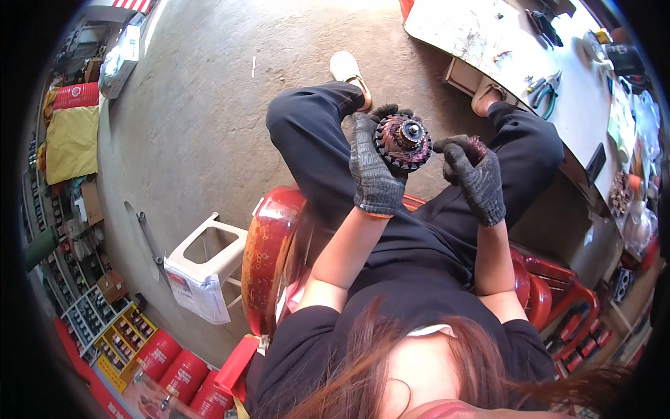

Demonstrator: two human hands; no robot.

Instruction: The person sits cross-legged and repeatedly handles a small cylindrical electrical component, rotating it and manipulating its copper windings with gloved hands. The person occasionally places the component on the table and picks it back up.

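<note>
My left hand [380, 164], in a dark grey knit glove, is closed around a motor armature [405, 142]. Its end points up at me, showing reddish windings, a slotted black rim and a metal shaft in the centre. Just to its right is my right hand [477, 174], gloved the same way, with the fingers curled and a small gap between it and the armature. A dark reddish tuft [478, 146] shows at those curled fingers; it looks like a bunch of fine strands, but I cannot make out its exact kind. Both hands are above my lap.
I sit on a red wooden chair [269, 258]. A worktable [474, 35] at the far right carries pliers [548, 94] and other tools. To the left stands a beige plastic stool [209, 241] with a plastic-covered sheet. Red cans [183, 373] and shelves line the lower left.
</note>
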